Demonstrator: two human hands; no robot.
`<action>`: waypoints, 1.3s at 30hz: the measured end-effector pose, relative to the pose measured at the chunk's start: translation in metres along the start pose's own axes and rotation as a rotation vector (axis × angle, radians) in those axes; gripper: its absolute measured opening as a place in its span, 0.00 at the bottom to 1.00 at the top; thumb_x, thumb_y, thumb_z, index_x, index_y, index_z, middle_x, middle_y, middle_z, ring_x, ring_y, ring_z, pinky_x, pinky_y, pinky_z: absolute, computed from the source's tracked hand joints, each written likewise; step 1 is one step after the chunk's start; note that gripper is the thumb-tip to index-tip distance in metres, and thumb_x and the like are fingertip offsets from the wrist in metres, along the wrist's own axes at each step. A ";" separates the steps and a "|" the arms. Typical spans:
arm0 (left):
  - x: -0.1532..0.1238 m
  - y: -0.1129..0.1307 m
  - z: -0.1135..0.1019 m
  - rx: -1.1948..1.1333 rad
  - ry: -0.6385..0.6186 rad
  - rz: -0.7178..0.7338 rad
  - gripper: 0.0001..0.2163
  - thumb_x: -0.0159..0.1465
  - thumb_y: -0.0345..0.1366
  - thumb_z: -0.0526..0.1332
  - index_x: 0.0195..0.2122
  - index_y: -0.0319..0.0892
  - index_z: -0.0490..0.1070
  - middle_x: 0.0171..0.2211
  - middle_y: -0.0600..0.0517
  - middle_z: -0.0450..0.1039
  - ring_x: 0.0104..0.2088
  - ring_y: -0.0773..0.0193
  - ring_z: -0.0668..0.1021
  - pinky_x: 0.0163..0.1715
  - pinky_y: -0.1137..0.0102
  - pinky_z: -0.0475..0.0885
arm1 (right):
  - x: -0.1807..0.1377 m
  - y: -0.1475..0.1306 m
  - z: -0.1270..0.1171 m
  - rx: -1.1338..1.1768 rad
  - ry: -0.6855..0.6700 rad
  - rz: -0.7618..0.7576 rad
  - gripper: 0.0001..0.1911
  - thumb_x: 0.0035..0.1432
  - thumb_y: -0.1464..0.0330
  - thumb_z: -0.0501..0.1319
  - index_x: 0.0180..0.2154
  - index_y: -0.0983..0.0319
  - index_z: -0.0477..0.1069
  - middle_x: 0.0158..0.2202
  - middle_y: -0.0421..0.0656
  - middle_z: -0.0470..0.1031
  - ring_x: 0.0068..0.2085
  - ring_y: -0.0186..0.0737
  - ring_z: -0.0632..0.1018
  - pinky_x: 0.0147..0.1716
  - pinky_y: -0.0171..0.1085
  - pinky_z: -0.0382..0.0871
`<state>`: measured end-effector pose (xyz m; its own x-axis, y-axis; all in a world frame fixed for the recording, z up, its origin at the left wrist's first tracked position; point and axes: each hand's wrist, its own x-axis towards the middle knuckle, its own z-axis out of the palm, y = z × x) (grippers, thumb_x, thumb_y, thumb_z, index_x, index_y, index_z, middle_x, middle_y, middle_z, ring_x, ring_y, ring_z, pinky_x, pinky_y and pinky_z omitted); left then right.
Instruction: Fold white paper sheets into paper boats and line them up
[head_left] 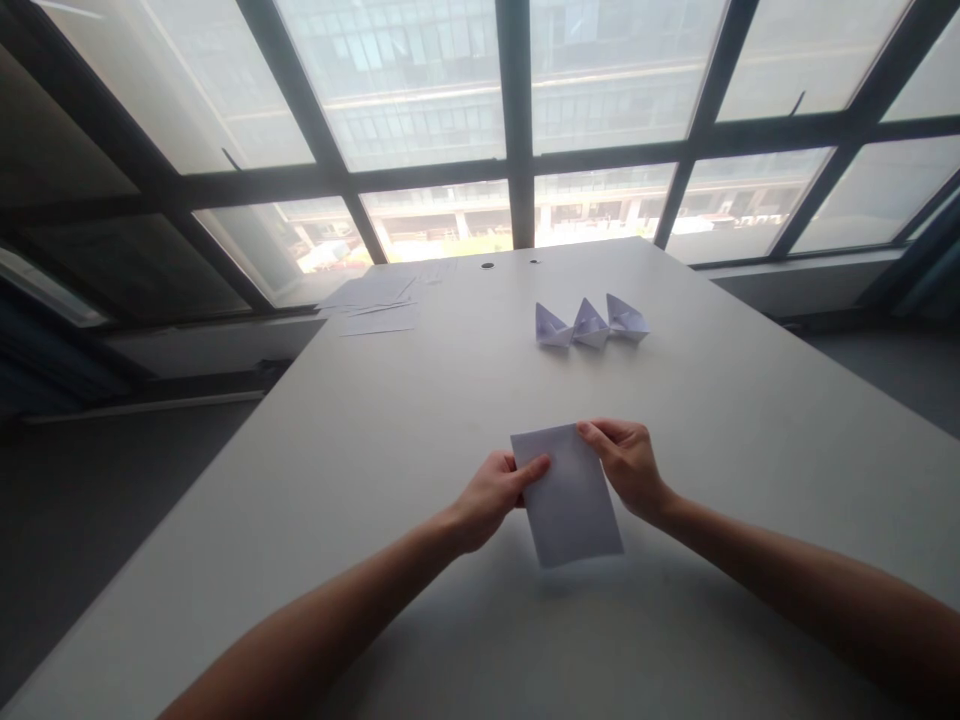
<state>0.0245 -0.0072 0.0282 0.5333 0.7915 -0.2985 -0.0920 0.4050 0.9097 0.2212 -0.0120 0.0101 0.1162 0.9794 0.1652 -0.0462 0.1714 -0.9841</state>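
Note:
A white sheet of paper [568, 495] is held just above the grey table [375, 450], tilted slightly. My left hand [495, 495] pinches its upper left edge, thumb on top. My right hand [626, 465] grips the upper right corner with closed fingers. Farther back on the table stand three folded paper boats [590, 323] in a row, touching one another.
A loose pile of paper sheets [379, 300] lies at the table's far left corner. Two small round holes [487, 265] mark the far edge. Large windows with dark frames [517, 120] stand behind the table. The floor drops away on the left and right.

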 end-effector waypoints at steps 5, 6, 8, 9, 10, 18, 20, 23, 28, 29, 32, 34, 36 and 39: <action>0.001 -0.006 -0.002 -0.007 -0.043 -0.022 0.24 0.58 0.53 0.67 0.36 0.31 0.76 0.33 0.42 0.76 0.33 0.59 0.76 0.38 0.65 0.72 | 0.002 0.002 -0.002 0.027 0.014 0.008 0.17 0.57 0.58 0.64 0.26 0.66 0.77 0.20 0.39 0.66 0.22 0.32 0.63 0.19 0.32 0.54; 0.001 -0.007 -0.002 -0.005 -0.048 -0.025 0.24 0.58 0.53 0.67 0.36 0.31 0.76 0.33 0.42 0.76 0.33 0.59 0.77 0.38 0.65 0.72 | 0.003 0.003 -0.002 0.034 0.020 0.019 0.17 0.57 0.58 0.64 0.26 0.65 0.76 0.20 0.39 0.66 0.22 0.32 0.63 0.19 0.32 0.54; 0.002 -0.009 -0.003 -0.004 -0.060 -0.035 0.24 0.58 0.53 0.67 0.36 0.31 0.76 0.32 0.42 0.76 0.33 0.60 0.76 0.37 0.65 0.72 | 0.005 0.003 -0.002 0.055 0.043 0.045 0.17 0.56 0.57 0.65 0.25 0.65 0.76 0.20 0.39 0.66 0.22 0.32 0.63 0.18 0.32 0.54; 0.003 -0.010 -0.004 -0.005 -0.066 -0.042 0.24 0.58 0.53 0.66 0.35 0.31 0.76 0.32 0.43 0.76 0.32 0.61 0.76 0.37 0.66 0.72 | 0.006 0.004 -0.002 0.070 0.058 0.056 0.17 0.56 0.57 0.65 0.25 0.65 0.75 0.20 0.39 0.66 0.22 0.32 0.63 0.19 0.32 0.54; 0.003 -0.011 -0.004 -0.005 -0.070 -0.049 0.24 0.58 0.54 0.66 0.34 0.31 0.76 0.31 0.43 0.76 0.32 0.61 0.76 0.37 0.66 0.72 | 0.007 0.004 -0.002 0.088 0.069 0.065 0.17 0.55 0.57 0.65 0.25 0.65 0.76 0.20 0.39 0.67 0.22 0.32 0.63 0.19 0.32 0.55; 0.004 -0.013 -0.005 0.003 -0.101 -0.084 0.24 0.58 0.54 0.66 0.33 0.32 0.75 0.30 0.44 0.76 0.30 0.63 0.76 0.34 0.68 0.72 | 0.015 0.012 -0.005 0.139 0.122 0.070 0.16 0.54 0.58 0.66 0.26 0.65 0.77 0.21 0.39 0.68 0.23 0.33 0.64 0.20 0.32 0.56; 0.004 -0.013 -0.005 0.016 -0.115 -0.093 0.23 0.58 0.54 0.66 0.32 0.32 0.75 0.30 0.45 0.76 0.29 0.64 0.76 0.33 0.69 0.71 | 0.017 0.014 -0.006 0.145 0.136 0.071 0.16 0.54 0.58 0.66 0.27 0.65 0.77 0.21 0.39 0.69 0.23 0.33 0.65 0.21 0.33 0.57; 0.003 -0.014 -0.006 0.041 -0.124 -0.108 0.22 0.58 0.53 0.66 0.31 0.33 0.75 0.29 0.46 0.76 0.28 0.66 0.76 0.32 0.71 0.72 | 0.023 0.017 -0.009 0.151 0.162 0.074 0.16 0.53 0.57 0.67 0.27 0.65 0.77 0.21 0.39 0.70 0.23 0.34 0.66 0.21 0.33 0.58; 0.004 -0.013 -0.007 0.072 -0.114 -0.142 0.23 0.57 0.52 0.68 0.37 0.32 0.78 0.38 0.41 0.78 0.39 0.56 0.81 0.46 0.62 0.74 | 0.031 0.021 -0.013 0.155 0.214 0.073 0.17 0.51 0.56 0.67 0.26 0.64 0.77 0.22 0.40 0.72 0.23 0.35 0.67 0.22 0.34 0.60; 0.004 -0.013 -0.007 0.083 -0.109 -0.149 0.24 0.57 0.52 0.68 0.38 0.31 0.78 0.40 0.39 0.78 0.40 0.55 0.81 0.47 0.61 0.74 | 0.032 0.021 -0.014 0.155 0.222 0.071 0.17 0.51 0.56 0.67 0.26 0.64 0.77 0.22 0.40 0.72 0.23 0.35 0.67 0.22 0.34 0.60; 0.003 -0.012 -0.007 0.116 -0.112 -0.177 0.25 0.59 0.53 0.65 0.39 0.31 0.78 0.40 0.36 0.79 0.40 0.55 0.82 0.46 0.62 0.74 | 0.035 0.022 -0.016 0.144 0.235 0.056 0.17 0.52 0.56 0.67 0.26 0.65 0.76 0.22 0.40 0.71 0.23 0.34 0.67 0.22 0.34 0.59; 0.002 -0.011 -0.007 0.130 -0.117 -0.194 0.25 0.60 0.54 0.64 0.39 0.31 0.78 0.40 0.35 0.80 0.40 0.55 0.82 0.46 0.63 0.75 | 0.036 0.023 -0.017 0.133 0.244 0.049 0.17 0.52 0.56 0.66 0.26 0.65 0.76 0.22 0.40 0.71 0.23 0.34 0.67 0.22 0.34 0.59; 0.001 -0.010 -0.006 0.132 -0.120 -0.193 0.25 0.59 0.54 0.65 0.39 0.32 0.78 0.41 0.35 0.79 0.40 0.55 0.82 0.46 0.64 0.75 | 0.037 0.024 -0.018 0.136 0.254 0.049 0.18 0.52 0.56 0.67 0.26 0.65 0.76 0.21 0.40 0.70 0.23 0.34 0.66 0.22 0.34 0.58; 0.002 -0.009 -0.006 0.136 -0.108 -0.182 0.24 0.58 0.54 0.66 0.38 0.32 0.78 0.41 0.35 0.80 0.39 0.56 0.82 0.45 0.64 0.75 | 0.037 0.025 -0.018 0.162 0.268 0.057 0.17 0.51 0.56 0.67 0.26 0.65 0.76 0.21 0.39 0.70 0.23 0.33 0.65 0.21 0.33 0.57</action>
<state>0.0216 -0.0068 0.0183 0.6179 0.6551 -0.4348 0.1240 0.4648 0.8767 0.2419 0.0269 -0.0097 0.3648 0.9288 0.0656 -0.2148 0.1525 -0.9647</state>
